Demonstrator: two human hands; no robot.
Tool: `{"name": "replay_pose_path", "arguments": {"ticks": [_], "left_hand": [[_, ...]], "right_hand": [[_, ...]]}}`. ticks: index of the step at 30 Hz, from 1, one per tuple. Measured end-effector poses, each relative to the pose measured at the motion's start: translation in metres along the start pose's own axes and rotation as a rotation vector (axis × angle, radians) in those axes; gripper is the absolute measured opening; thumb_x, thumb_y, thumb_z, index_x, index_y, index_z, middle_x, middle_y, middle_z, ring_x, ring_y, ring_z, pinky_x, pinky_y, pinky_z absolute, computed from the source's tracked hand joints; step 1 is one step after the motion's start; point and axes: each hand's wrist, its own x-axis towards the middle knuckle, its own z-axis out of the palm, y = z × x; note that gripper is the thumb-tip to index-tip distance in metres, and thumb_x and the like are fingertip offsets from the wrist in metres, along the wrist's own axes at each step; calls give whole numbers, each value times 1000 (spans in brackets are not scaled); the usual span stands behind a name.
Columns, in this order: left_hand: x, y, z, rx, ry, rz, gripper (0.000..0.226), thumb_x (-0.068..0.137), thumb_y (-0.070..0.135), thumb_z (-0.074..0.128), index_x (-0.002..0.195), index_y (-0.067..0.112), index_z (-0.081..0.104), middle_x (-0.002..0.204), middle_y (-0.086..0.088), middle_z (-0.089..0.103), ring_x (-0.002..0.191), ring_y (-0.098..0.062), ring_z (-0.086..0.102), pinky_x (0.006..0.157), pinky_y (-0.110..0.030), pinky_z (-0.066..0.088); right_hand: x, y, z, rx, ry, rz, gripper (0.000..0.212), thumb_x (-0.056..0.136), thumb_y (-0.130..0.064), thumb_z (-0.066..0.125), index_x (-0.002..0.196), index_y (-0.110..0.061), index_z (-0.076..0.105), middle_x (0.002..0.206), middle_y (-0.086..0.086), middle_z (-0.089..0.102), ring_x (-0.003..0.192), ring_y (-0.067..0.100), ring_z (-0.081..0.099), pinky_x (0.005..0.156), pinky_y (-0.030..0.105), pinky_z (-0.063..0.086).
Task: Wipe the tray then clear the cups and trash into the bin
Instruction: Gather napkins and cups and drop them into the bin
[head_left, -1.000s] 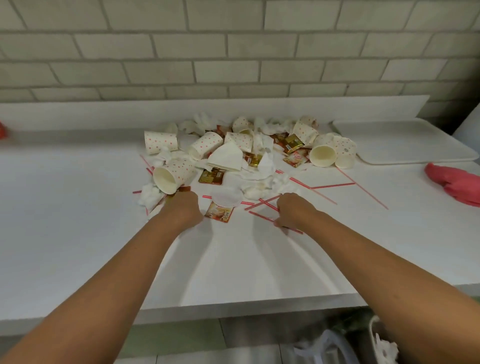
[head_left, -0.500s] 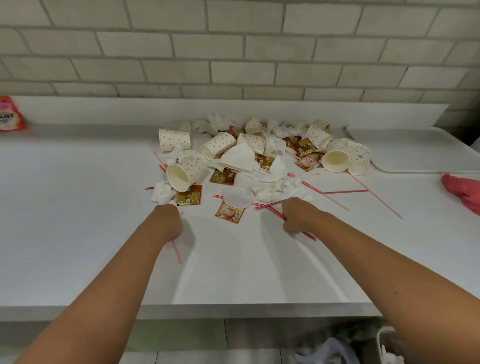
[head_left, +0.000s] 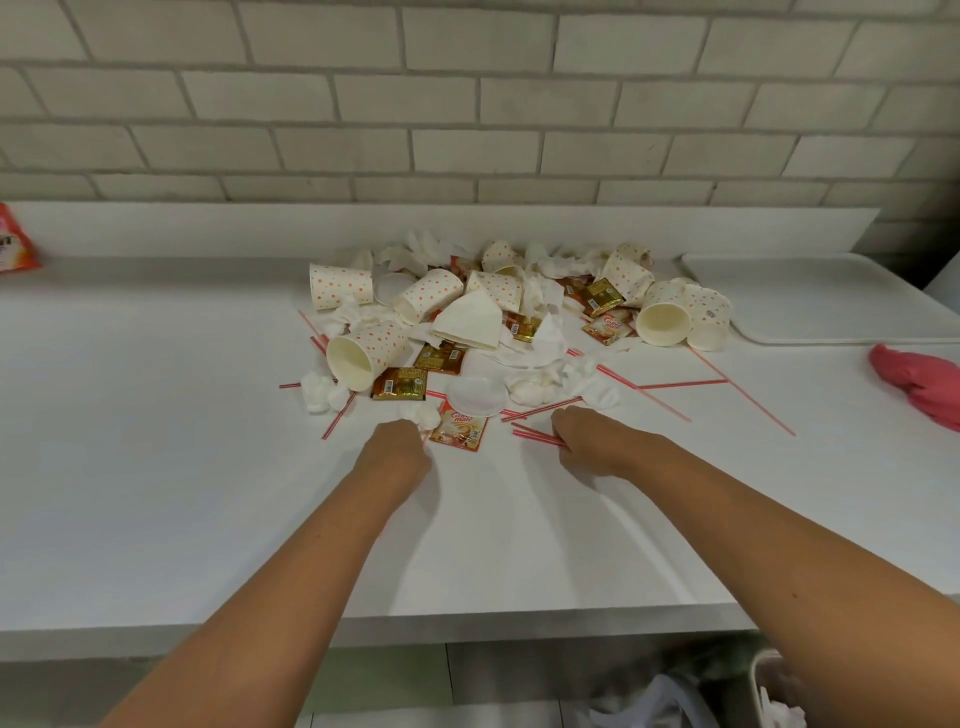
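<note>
While L hand (head_left: 397, 449) is sitting curled beside a tissue wad (head_left: 422, 414), grip unclear, R hand (head_left: 592, 441) is pinching red straws (head_left: 537, 438), frame ctr.

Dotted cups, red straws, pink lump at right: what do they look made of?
The dotted cups look like matte paper: plain cream insides, rolled rims, one folded flat. The red straws seem thin plastic, straight and faintly striped. The pink lump is probably soft cloth, by its folds and slump; its weave is too blurred to tell.
</note>
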Motion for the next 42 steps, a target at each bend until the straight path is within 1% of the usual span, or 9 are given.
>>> {"name": "replay_pose_path", "arguments": {"ticks": [3, 7, 11, 19, 24, 27, 31, 38, 42], "left_hand": [[2, 0, -2, 4, -2, -23, 29, 92, 17, 52, 117, 3, 53, 118, -11, 58, 109, -24, 57, 84, -27, 46], [2, 0, -3, 19, -44, 14, 30, 93, 20, 50, 117, 4, 52, 118, -10, 57, 109, -23, 56, 77, -25, 42], [0, 3, 1, 84, -51, 40, 27, 94, 18, 45, 116, 5, 55, 117, -9, 59, 108, -22, 58, 82, -26, 46], [-5, 3, -1, 72, -71, 80, 29, 96, 13, 41, 120, 0, 53, 123, -13, 57, 114, -25, 55, 91, -29, 45], [-11, 3, -18, -14, -72, 110, 29, 97, 8, 39, 123, 2, 48, 121, -14, 55, 111, -27, 57, 75, -28, 43], [-11, 4, -24, -24, -57, 141, 36, 96, 2, 37, 131, 7, 40, 117, -10, 53, 107, -23, 57, 71, -22, 40], [-4, 10, -36, 22, 35, 134, 32, 94, -2, 35, 123, 2, 47, 115, -13, 53, 103, -23, 54, 68, -22, 39], [30, 39, -32, -150, 127, 138, 36, 97, 25, 40, 113, -3, 56, 117, -18, 60, 107, -30, 58, 77, -34, 46], [44, 56, -17, -95, 113, 144, 72, 83, 61, 53, 125, 3, 50, 128, -12, 52, 115, -25, 54, 77, -30, 45]], "right_hand": [[0, 2, -2, 35, 18, -34, 26, 94, -6, 38, 74, -21, 35, 84, -1, 40, 64, 7, 34, 53, 18, 27], [2, 1, -16, 57, 120, -120, 24, 101, -16, 34, 114, -2, 49, 104, 7, 38, 86, 18, 44, 74, 27, 39], [12, 3, -15, 92, 182, -136, 26, 100, -12, 35, 119, -2, 50, 107, 9, 38, 97, 26, 50, 80, 29, 39], [24, 3, -12, 52, 183, -99, 22, 97, -14, 45, 110, -3, 58, 101, 7, 40, 86, 18, 44, 76, 26, 38], [24, 3, -14, 21, 99, -90, 19, 86, -1, 56, 94, -17, 49, 103, 5, 53, 87, 17, 48, 70, 23, 40], [22, 2, -14, 61, 46, -58, 16, 87, -2, 48, 93, -16, 45, 98, 7, 54, 84, 20, 49, 59, 21, 36], [20, -1, -12, 77, 36, -12, 5, 90, -10, 43, 93, -14, 43, 94, 6, 50, 84, 21, 50, 64, 25, 38], [12, 3, -17, 133, 46, 34, 2, 95, -12, 40, 93, -13, 41, 95, 9, 54, 81, 20, 51, 66, 27, 42], [5, 3, -26, 186, 90, 3, 5, 101, -18, 31, 99, -14, 33, 83, 4, 46, 74, 17, 46, 55, 23, 33]]}}
